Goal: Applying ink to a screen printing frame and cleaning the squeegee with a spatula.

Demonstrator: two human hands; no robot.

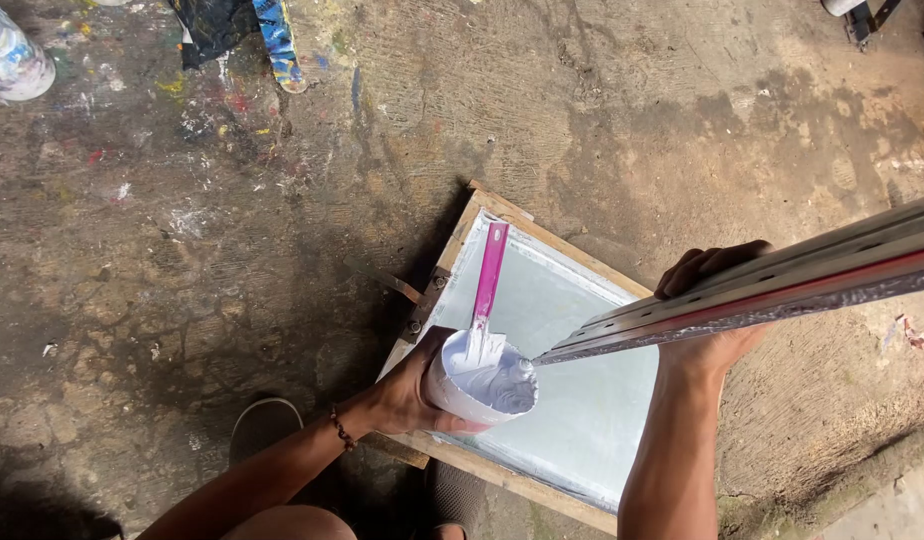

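Note:
My left hand (407,392) grips a small white cup (479,384) full of thick white paint, tilted over a wooden screen-printing frame (457,238) lying on the floor. A pink-handled spatula (488,275) stands in the cup, its blade smeared white. My right hand (710,305) holds a long metal squeegee (782,283) with a red strip; its near end touches the paint at the cup's rim. The pale mesh (582,400) inside the frame shows below both hands.
The floor is rough, stained concrete (212,250) with paint flecks. A paint-splashed plastic jar (12,55) stands at the top left, a stained dark rag with a blue strip (272,35) near the top middle. A metal hinge (422,300) sits on the frame's left edge. My sandal (265,425) is beneath my left arm.

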